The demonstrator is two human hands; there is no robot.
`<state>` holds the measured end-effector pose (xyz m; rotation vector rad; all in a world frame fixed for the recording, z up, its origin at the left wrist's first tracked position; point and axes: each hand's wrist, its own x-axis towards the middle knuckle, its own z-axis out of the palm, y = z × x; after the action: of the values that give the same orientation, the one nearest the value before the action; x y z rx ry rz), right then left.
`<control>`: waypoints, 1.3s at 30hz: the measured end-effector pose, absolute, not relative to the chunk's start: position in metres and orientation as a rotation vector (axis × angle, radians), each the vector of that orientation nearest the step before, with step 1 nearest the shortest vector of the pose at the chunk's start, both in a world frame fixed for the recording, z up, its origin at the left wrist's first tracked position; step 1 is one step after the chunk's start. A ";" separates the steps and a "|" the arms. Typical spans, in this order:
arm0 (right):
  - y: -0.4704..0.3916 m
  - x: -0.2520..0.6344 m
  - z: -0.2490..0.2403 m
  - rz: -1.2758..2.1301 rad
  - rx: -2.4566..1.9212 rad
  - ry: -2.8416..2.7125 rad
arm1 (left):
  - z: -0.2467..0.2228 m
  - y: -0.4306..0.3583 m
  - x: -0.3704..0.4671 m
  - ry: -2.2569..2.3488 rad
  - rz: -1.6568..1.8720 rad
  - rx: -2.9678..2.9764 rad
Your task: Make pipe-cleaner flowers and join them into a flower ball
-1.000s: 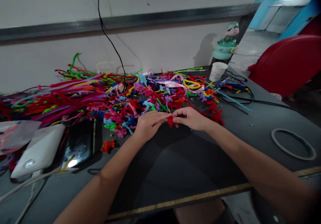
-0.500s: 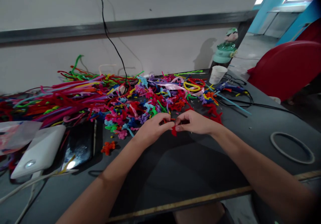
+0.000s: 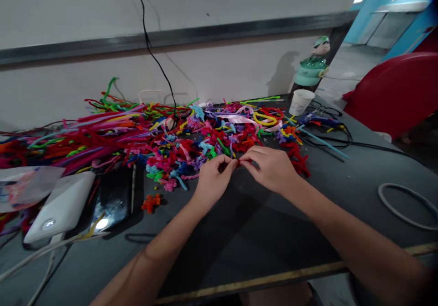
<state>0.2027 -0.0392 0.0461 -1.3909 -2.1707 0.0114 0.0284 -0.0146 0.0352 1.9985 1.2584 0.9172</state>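
Note:
Just in front of the pipe-cleaner pile, my left hand [image 3: 214,178] and my right hand [image 3: 272,169] meet fingertip to fingertip above the dark table [image 3: 219,251]. Between the pinched fingertips shows a small bit of a red piece [image 3: 238,162]; the rest of it is hidden by the fingers. Both hands are closed on it. Behind them lie many small twisted pipe-cleaner shapes [image 3: 205,146] in mixed colours. An orange shape [image 3: 151,203] sits apart, left of my left hand. Red shapes [image 3: 300,162] lie beyond my right wrist.
Loose long pipe cleaners [image 3: 99,137] spread at the back left. A white power bank [image 3: 61,208] with a cable and a dark phone [image 3: 114,196] lie left. A paper cup [image 3: 301,102], glue gun [image 3: 320,119] and grey ring [image 3: 407,205] are right, near a red chair [image 3: 397,91].
The fingertips have closed together, and the red piece between them shows less than before. My right hand has turned, with its back more in view. The whole view has shifted slightly.

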 end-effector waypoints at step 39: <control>-0.025 0.210 0.035 0.595 -1.176 -2.126 | 0.018 -0.004 0.031 0.983 0.859 1.938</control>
<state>0.2102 -0.0246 0.0347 -1.1765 -2.1256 0.5949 0.0305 -0.0044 0.0177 1.9375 0.9832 0.8594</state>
